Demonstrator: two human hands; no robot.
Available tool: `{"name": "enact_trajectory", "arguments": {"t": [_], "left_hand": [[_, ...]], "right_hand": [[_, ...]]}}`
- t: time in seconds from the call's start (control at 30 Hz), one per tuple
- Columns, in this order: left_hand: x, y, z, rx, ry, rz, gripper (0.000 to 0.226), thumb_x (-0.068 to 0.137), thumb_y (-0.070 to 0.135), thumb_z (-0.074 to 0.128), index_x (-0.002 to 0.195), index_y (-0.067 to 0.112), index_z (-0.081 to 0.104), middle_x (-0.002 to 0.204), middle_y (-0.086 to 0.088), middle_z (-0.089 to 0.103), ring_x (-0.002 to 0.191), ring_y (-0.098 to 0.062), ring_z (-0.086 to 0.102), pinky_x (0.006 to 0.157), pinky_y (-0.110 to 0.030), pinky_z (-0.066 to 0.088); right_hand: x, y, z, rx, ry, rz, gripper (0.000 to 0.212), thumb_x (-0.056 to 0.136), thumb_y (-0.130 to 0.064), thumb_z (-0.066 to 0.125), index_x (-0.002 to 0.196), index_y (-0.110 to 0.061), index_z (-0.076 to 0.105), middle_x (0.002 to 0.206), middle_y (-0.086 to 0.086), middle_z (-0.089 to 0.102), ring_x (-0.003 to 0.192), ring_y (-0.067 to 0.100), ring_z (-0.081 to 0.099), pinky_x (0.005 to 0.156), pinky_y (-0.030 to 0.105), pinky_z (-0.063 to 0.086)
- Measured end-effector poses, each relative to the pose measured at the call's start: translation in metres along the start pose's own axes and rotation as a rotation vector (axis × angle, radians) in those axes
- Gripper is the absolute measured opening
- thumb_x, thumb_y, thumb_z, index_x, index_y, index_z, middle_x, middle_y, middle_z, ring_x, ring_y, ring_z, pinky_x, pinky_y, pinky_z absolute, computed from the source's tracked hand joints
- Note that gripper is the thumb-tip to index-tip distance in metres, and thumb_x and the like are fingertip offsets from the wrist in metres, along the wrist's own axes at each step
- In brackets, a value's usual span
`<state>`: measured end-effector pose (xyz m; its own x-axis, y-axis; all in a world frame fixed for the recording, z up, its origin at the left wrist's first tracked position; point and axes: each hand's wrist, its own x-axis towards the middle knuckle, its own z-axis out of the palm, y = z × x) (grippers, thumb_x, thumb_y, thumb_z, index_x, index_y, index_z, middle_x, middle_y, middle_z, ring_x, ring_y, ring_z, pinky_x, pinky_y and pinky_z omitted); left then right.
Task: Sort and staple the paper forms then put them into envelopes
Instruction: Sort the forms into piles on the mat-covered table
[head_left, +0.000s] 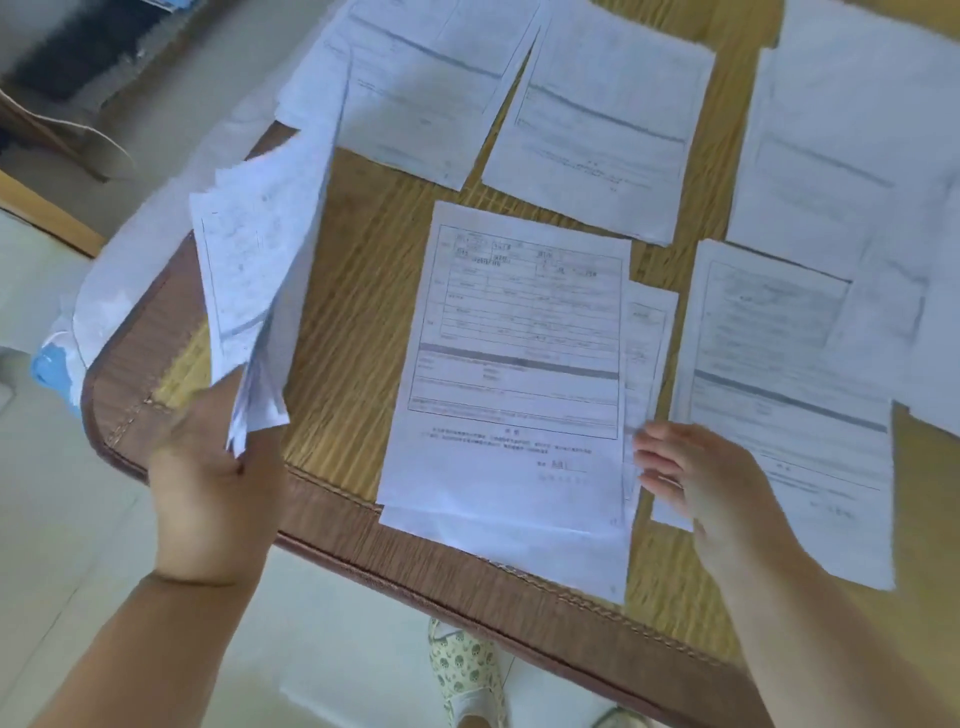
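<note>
Landmark: the woven straw-coloured mat with brown stitched fabric border (363, 249); all positions are given from it.

Left hand (218, 499), over the mat's near-left corner, grips a fanned stack of white printed paper forms (260, 270) by its lower edge, thumb on top; the sheets stand up and splay apart.

Right hand (696, 478), at the mat's near edge, fingers loosely extended, tips at the right edge of the central pile of white ruled forms (519, 364). Cannot tell whether it pinches a sheet or only touches.

Further white sheets (602, 130) lie in separate piles across the far and right parts of the mat. Sorting appears under way; no stapler or envelope in view.

Handling judgement: sheets are light, limp and slippery against each other; the held stack droops and could slide out. Better to take hold at a corner or short edge, squaring the pile first.

Writing: forms carry ruled tables and printed lines, too blurred to read. No brand visible.

Below the mat's near edge, a patterned fabric shoe (467, 670) on pale floor.
</note>
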<state>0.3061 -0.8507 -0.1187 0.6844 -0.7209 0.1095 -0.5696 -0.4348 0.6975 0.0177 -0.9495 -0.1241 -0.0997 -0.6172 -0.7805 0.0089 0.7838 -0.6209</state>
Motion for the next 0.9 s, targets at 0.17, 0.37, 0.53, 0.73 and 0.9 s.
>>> {"name": "enact_trajectory", "arguments": {"t": [0.17, 0.37, 0.53, 0.73, 0.9], "left_hand": [[-0.019, 0.048, 0.039, 0.056, -0.121, 0.382, 0.019, 0.078, -0.005, 0.051, 0.094, 0.002, 0.06, 0.064, 0.011, 0.036, 0.054, -0.001, 0.037, 0.053, -0.006, 0.029], [-0.044, 0.044, 0.099, -0.029, -0.506, 0.016, 0.022, 0.095, 0.007, 0.053, 0.076, 0.003, 0.061, 0.051, 0.014, 0.042, 0.048, -0.006, 0.046, 0.048, -0.017, 0.029], [-0.04, 0.037, 0.101, -0.098, -0.546, -0.154, 0.043, 0.095, 0.014, 0.054, 0.057, 0.012, 0.034, 0.043, 0.006, 0.028, 0.035, -0.008, 0.029, 0.036, -0.014, 0.021], [-0.043, 0.038, 0.098, -0.086, -0.636, 0.1, 0.016, 0.096, 0.021, 0.052, 0.086, 0.015, 0.064, 0.069, 0.009, 0.057, 0.058, -0.002, 0.048, 0.054, -0.008, 0.036], [-0.04, 0.025, 0.093, 0.091, -0.793, 0.463, 0.055, 0.09, 0.044, 0.039, 0.14, 0.022, 0.043, 0.136, 0.01, 0.05, 0.118, -0.014, 0.047, 0.095, -0.027, 0.037]], "right_hand": [[0.012, -0.014, -0.011, -0.005, -0.087, 0.105, 0.042, 0.098, 0.005, 0.039, 0.13, 0.029, 0.025, 0.129, 0.052, 0.031, 0.135, 0.052, 0.022, 0.114, 0.035, 0.033], [0.027, -0.01, -0.007, -0.19, -0.01, 0.186, 0.037, 0.093, 0.0, 0.047, 0.123, 0.021, 0.047, 0.121, 0.038, 0.051, 0.113, 0.053, 0.048, 0.105, 0.05, 0.041], [0.025, -0.015, 0.008, -0.254, -0.092, 0.119, 0.019, 0.09, -0.018, 0.064, 0.094, 0.001, 0.066, 0.094, 0.023, 0.07, 0.075, 0.021, 0.062, 0.083, 0.035, 0.058], [0.028, -0.028, 0.028, -0.017, -0.327, 0.162, 0.022, 0.1, -0.017, 0.05, 0.119, -0.011, 0.06, 0.114, 0.011, 0.07, 0.101, 0.025, 0.068, 0.078, 0.037, 0.058], [0.032, -0.033, 0.047, -0.189, -0.272, 0.11, 0.024, 0.097, -0.007, 0.047, 0.115, -0.009, 0.063, 0.12, 0.018, 0.065, 0.104, 0.027, 0.064, 0.081, 0.037, 0.053]]}}
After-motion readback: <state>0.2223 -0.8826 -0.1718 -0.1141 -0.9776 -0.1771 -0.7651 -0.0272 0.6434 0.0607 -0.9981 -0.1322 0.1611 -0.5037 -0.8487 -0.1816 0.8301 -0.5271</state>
